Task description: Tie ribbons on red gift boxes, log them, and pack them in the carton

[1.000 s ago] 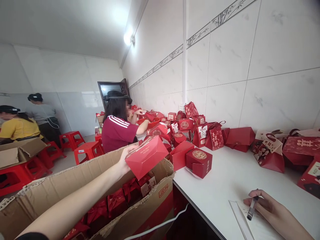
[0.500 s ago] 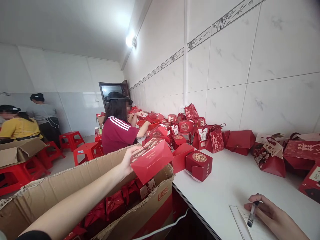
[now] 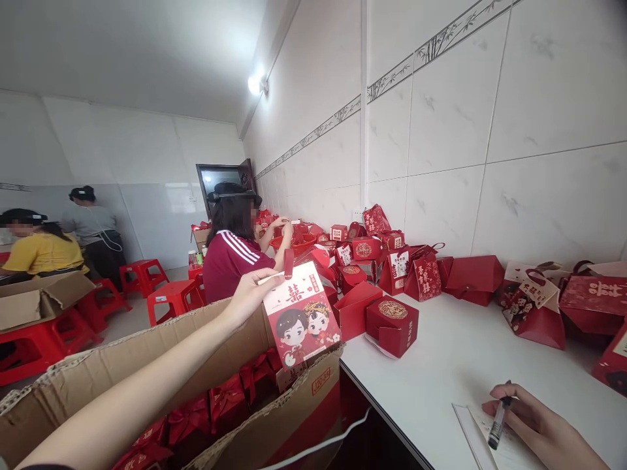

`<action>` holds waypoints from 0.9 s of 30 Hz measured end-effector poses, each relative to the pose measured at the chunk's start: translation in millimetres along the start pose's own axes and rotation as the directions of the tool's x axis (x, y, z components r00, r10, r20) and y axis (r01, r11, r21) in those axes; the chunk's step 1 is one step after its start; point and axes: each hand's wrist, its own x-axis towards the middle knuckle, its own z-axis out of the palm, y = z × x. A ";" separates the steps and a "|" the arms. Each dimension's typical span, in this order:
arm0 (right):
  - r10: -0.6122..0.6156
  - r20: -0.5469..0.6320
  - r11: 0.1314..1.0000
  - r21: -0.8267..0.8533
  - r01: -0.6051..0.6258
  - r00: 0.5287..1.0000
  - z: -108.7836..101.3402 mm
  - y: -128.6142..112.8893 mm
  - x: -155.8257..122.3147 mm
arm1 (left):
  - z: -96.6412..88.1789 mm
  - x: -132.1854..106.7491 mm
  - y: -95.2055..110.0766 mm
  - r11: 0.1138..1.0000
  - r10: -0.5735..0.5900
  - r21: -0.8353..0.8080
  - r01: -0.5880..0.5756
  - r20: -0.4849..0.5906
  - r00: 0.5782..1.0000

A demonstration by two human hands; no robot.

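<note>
My left hand [image 3: 251,292] grips a red gift box [image 3: 301,314] by its top, above the far end of a large cardboard carton [image 3: 298,399]. The box's front faces me and shows two cartoon figures. Inside the carton lie several red boxes with ribbon bows [image 3: 230,399]. At the lower right my right hand [image 3: 539,427] holds a pen [image 3: 498,423] with its tip on a sheet of paper [image 3: 490,440] on the white table [image 3: 455,372].
Many red gift boxes and bags [image 3: 392,323] crowd the table along the tiled wall. A person in a maroon shirt [image 3: 230,251] works further down the table. Two more people [image 3: 39,245] stand at the left among red plastic stools [image 3: 171,297] and another carton [image 3: 39,297].
My left hand has turned the red box from its underside to its printed front, now held upright. My right hand with the pen has stayed on the paper.
</note>
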 end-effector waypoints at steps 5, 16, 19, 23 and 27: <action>0.050 0.168 0.997 0.046 -0.058 0.985 -1.8 8.5 1.5 | 7.9 -2.8 7.7 0.997 0.019 -0.070 -0.020 -0.016 1.000; 0.068 0.169 0.995 0.057 -0.079 0.983 -2.8 1.8 0.1 | 25.9 -12.2 17.2 0.974 0.175 0.167 -0.150 -0.149 0.973; 0.074 0.174 0.995 0.056 -0.085 0.982 -2.7 3.2 -0.7 | 27.7 -14.4 19.3 0.963 0.219 0.189 -0.190 -0.148 0.964; 0.078 0.173 0.996 0.030 -0.085 0.982 -2.4 6.4 -0.5 | 28.0 -15.0 21.3 0.966 0.214 0.178 -0.187 -0.148 0.965; 0.070 0.166 0.997 0.018 -0.074 0.984 -2.6 4.6 0.1 | 27.8 -10.9 19.5 0.986 0.144 0.104 -0.128 -0.161 0.976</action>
